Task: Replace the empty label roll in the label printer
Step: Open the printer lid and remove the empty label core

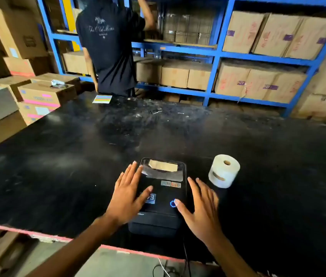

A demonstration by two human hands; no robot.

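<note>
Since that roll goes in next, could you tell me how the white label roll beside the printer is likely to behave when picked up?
The label roll stands on end on the table, so it probably won't roll unless tipped. Wound tight round a core, it should feel firm. A tape strip seems to hold its loose end, so unwinding looks unlikely.

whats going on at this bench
A person stands at a black worktable with both hands spread open over a black label printer. The left hand lies over its left side, the right hand by its right edge. The lid looks closed. A white label roll stands untouched to the printer's right. Another person reaches into the blue shelving behind.
</note>
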